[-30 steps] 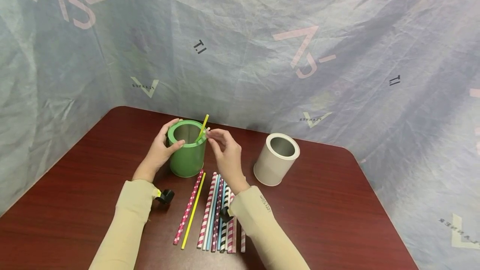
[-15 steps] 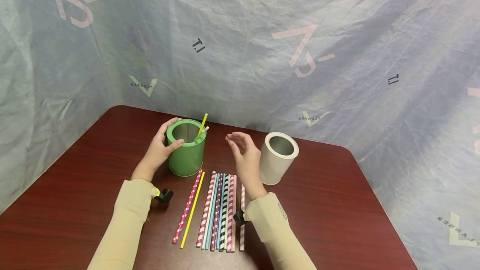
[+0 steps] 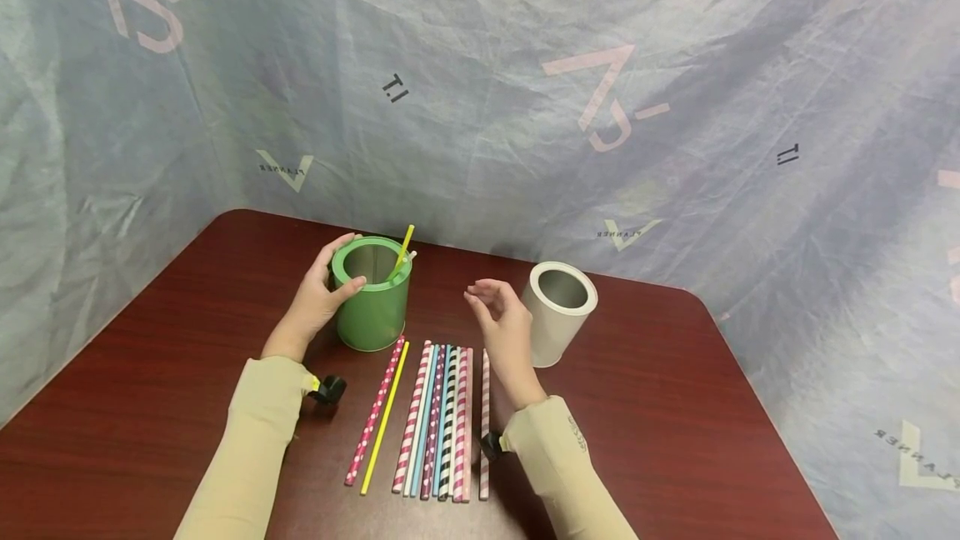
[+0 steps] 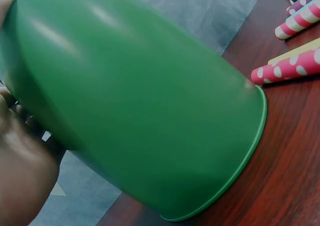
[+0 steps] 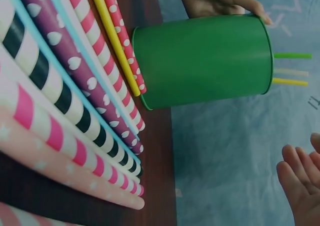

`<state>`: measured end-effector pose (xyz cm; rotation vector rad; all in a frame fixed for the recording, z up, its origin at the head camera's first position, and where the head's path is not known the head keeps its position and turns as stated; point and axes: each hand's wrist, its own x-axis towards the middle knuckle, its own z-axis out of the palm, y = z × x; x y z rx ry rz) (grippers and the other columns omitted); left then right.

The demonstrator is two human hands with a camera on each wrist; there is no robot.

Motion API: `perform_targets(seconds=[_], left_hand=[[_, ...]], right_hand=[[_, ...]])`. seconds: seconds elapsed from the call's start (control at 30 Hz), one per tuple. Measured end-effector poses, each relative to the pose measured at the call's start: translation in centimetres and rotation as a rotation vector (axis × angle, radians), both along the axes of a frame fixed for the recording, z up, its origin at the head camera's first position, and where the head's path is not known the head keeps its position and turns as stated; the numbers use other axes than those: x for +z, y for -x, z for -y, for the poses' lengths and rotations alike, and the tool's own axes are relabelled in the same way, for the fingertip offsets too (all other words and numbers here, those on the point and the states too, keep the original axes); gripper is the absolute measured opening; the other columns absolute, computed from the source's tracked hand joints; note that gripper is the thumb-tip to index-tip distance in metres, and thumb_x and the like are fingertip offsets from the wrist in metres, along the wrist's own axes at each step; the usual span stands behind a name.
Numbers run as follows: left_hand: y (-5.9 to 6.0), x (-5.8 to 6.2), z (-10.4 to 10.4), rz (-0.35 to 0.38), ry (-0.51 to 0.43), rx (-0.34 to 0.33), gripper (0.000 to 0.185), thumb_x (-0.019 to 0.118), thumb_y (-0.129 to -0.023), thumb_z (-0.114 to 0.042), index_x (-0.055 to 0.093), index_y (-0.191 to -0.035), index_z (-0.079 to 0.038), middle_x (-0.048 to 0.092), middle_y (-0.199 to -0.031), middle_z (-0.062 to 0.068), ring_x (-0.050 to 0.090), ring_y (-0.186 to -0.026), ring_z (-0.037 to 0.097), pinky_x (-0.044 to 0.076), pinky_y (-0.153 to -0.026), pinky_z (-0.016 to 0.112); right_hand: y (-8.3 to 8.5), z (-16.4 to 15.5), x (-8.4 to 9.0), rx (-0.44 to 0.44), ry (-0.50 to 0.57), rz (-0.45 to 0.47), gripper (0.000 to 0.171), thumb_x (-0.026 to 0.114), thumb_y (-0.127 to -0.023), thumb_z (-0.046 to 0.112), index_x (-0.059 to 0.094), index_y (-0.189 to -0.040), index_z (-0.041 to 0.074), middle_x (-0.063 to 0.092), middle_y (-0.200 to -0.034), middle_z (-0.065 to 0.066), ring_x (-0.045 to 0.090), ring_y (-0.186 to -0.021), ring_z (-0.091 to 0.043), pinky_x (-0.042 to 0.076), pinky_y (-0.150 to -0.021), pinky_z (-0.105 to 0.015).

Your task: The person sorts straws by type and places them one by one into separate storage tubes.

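Note:
My left hand (image 3: 318, 297) grips the green can (image 3: 372, 295) by its rim, thumb over the near edge; the can fills the left wrist view (image 4: 135, 101). A yellow straw (image 3: 404, 251), a green one and a white one stick out of the can (image 5: 205, 60). My right hand (image 3: 498, 315) hovers empty with loosely curled fingers (image 5: 300, 186) between the green can and the white can (image 3: 560, 312). A row of patterned paper straws (image 3: 442, 419) lies on the table below both hands (image 5: 65, 111).
The dark red wooden table (image 3: 675, 407) has a rounded far right corner. A wrinkled blue-grey sheet (image 3: 525, 90) hangs behind and to both sides. A pink dotted straw (image 3: 373, 412) and a yellow straw (image 3: 385, 419) lie apart at the left of the row.
My right hand let go of the straw at the green can's rim and moved right and down, towards the white can. The left hand stayed on the green can.

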<state>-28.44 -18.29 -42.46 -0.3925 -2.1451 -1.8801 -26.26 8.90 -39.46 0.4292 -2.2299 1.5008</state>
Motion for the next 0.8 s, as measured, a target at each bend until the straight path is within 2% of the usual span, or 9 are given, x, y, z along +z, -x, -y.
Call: perform_targets(seconds=[0.13, 0.23, 0.47, 0.6, 0.8], left_hand=[[0.0, 0.0, 0.0, -0.006, -0.008, -0.007, 0.068, 0.059, -0.091, -0.004, 0.028, -0.151, -0.009, 0.033, -0.155, 0.014, 0.039, -0.125, -0.004, 0.033, -0.097, 0.011], [0.0, 0.0, 0.0, -0.006, -0.011, -0.014, 0.068, 0.059, -0.091, -0.003, 0.027, -0.151, -0.008, 0.032, -0.155, 0.014, 0.039, -0.124, -0.004, 0.033, -0.096, 0.01], [0.0, 0.1, 0.0, 0.005, -0.007, -0.011, 0.069, 0.06, -0.091, -0.003, 0.026, -0.152, -0.007, 0.032, -0.156, 0.012, 0.038, -0.125, -0.003, 0.033, -0.097, 0.013], [0.1, 0.0, -0.1, -0.003, -0.014, -0.018, 0.069, 0.059, -0.091, -0.003, 0.027, -0.151, -0.009, 0.032, -0.156, 0.013, 0.038, -0.124, -0.005, 0.033, -0.096, 0.011], [0.2, -0.1, -0.1, -0.011, -0.01, -0.01, 0.069, 0.059, -0.091, -0.004, 0.026, -0.151, -0.004, 0.033, -0.155, 0.013, 0.039, -0.122, -0.006, 0.033, -0.096, 0.011]], right_hand=[[-0.3, -0.2, -0.1, -0.043, -0.05, 0.037, 0.019, 0.071, -0.086, 0.007, 0.066, -0.103, 0.003, 0.075, -0.097, -0.012, 0.073, -0.089, -0.023, 0.056, -0.077, -0.027], [-0.6, -0.6, -0.1, -0.047, -0.139, 0.114, 0.016, 0.072, -0.086, 0.009, 0.068, -0.1, 0.003, 0.076, -0.092, -0.01, 0.073, -0.085, -0.022, 0.055, -0.072, -0.025], [-1.2, -1.5, -1.0, 0.083, -0.374, 0.325, 0.013, 0.07, -0.088, 0.012, 0.068, -0.096, 0.003, 0.074, -0.088, -0.009, 0.072, -0.081, -0.02, 0.052, -0.065, -0.023], [-1.7, -1.9, -1.8, 0.143, -0.43, 0.378, 0.009, 0.068, -0.088, 0.009, 0.067, -0.094, 0.003, 0.073, -0.087, -0.009, 0.069, -0.076, -0.016, 0.051, -0.062, -0.024], [-2.2, -1.9, -2.6, 0.173, -0.458, 0.416, 0.007, 0.068, -0.087, 0.008, 0.067, -0.092, 0.003, 0.073, -0.084, -0.009, 0.067, -0.073, -0.014, 0.05, -0.062, -0.025]])
